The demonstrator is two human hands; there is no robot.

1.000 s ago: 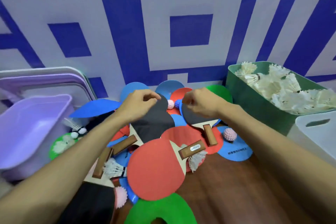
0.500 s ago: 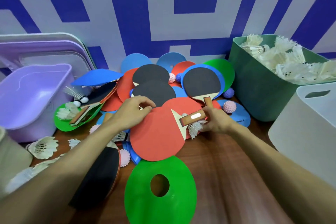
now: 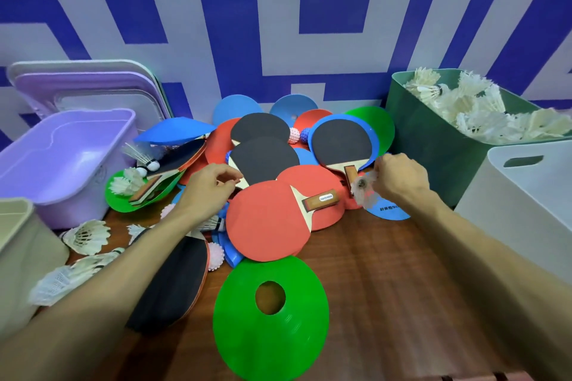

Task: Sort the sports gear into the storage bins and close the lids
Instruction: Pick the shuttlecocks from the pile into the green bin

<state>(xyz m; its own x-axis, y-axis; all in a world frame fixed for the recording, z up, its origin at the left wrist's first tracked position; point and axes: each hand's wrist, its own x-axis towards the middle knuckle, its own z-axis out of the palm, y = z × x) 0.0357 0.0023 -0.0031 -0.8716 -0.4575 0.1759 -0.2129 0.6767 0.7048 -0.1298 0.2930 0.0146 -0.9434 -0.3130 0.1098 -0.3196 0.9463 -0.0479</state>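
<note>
A heap of table-tennis paddles, flat cone discs, spiky balls and shuttlecocks lies on the wooden table. A red paddle (image 3: 266, 219) tops the heap, with black paddles (image 3: 263, 161) behind it. My right hand (image 3: 399, 178) pinches a blurred white shuttlecock (image 3: 365, 193), lifted just above the heap's right side beside the green bin (image 3: 433, 145). That bin holds several shuttlecocks. My left hand (image 3: 210, 189) hovers over the red paddle's left edge, fingers loosely curled, and I see nothing in it.
A purple bin (image 3: 62, 158) stands at the left with lids (image 3: 86, 86) leaning behind it. A beige bin (image 3: 18, 257) is at the near left, a white bin (image 3: 526, 195) at the right. Loose shuttlecocks (image 3: 86, 235) lie left; a green disc (image 3: 272, 318) lies in front.
My right hand has picked the shuttlecock from beside the red paddle's handle and raised it to the right. My left hand has come off the paddle and lifted slightly.
</note>
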